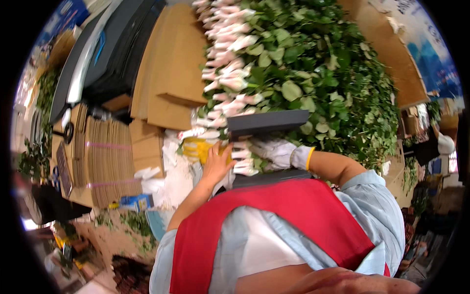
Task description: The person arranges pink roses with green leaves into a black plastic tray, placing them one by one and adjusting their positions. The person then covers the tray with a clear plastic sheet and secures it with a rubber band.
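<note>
My bare left hand (218, 162) has its fingers spread beside white-wrapped flower heads (242, 159) and over the edge of a yellow glove (197, 149). My right hand (276, 153) wears a whitish glove with a yellow cuff. It lies over leafy stems behind those heads; its fingers are partly hidden and hard to make out. The flowers lie between a raised dark grey board (268, 122) and a nearer dark board (271, 178); I cannot tell whether these belong to one box. Beyond them spreads a large pile of leafy flower stems (323, 73), their pink-white wrapped heads at the left.
Brown cardboard sheets (174, 63) and stacked dark sheets (120, 56) stand far left. Nearer are strapped bundles of flat cardboard (110, 157), scissors (68, 131) and a blue packet (136, 202). A cardboard panel (387, 54) borders the pile at the right.
</note>
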Action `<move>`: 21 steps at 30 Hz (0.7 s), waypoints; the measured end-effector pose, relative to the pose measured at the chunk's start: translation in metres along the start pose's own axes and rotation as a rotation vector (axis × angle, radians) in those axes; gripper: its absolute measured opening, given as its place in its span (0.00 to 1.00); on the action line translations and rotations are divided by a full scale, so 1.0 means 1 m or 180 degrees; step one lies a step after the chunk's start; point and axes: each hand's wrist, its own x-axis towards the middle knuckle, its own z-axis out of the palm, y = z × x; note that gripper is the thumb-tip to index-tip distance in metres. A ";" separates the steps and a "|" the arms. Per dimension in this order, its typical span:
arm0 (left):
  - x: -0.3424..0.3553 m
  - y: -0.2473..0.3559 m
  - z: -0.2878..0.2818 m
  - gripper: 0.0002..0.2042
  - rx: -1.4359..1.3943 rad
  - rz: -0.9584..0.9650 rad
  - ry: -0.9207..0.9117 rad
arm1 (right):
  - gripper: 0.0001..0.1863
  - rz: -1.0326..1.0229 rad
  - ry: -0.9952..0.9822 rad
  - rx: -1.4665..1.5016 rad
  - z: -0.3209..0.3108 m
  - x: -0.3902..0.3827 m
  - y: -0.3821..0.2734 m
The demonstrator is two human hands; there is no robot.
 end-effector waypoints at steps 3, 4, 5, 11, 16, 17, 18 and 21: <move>-0.006 -0.037 -0.003 0.24 0.1075 0.0225 -0.0552 | 0.52 0.0266 -0.0226 0.0091 0.017 -0.005 0.007; -0.004 -0.058 -0.006 0.21 0.0949 0.0332 -0.1033 | 0.52 0.0309 -0.0365 0.0267 0.017 -0.002 0.006; 0.005 -0.067 -0.026 0.21 0.0750 0.0216 -0.1028 | 0.51 0.0239 -0.0191 0.0285 0.020 0.000 0.009; 0.021 -0.098 -0.136 0.20 0.1325 -0.0538 0.2383 | 0.52 -0.0030 0.0288 -0.0396 0.019 0.000 0.007; 0.022 -0.013 -0.106 0.22 0.0727 -0.0352 0.2602 | 0.54 0.0202 0.0199 -0.0233 0.020 0.004 0.006; 0.011 -0.016 -0.089 0.19 0.0716 -0.0171 0.1811 | 0.55 0.0200 0.0204 -0.0236 0.020 0.004 0.008; 0.003 -0.013 -0.077 0.15 0.0728 -0.0017 0.1455 | 0.55 0.0204 0.0207 -0.0236 0.021 0.002 0.009; -0.001 -0.002 -0.027 0.14 -0.0945 0.0299 0.0683 | 0.56 0.0216 0.0195 -0.0138 0.015 0.003 0.005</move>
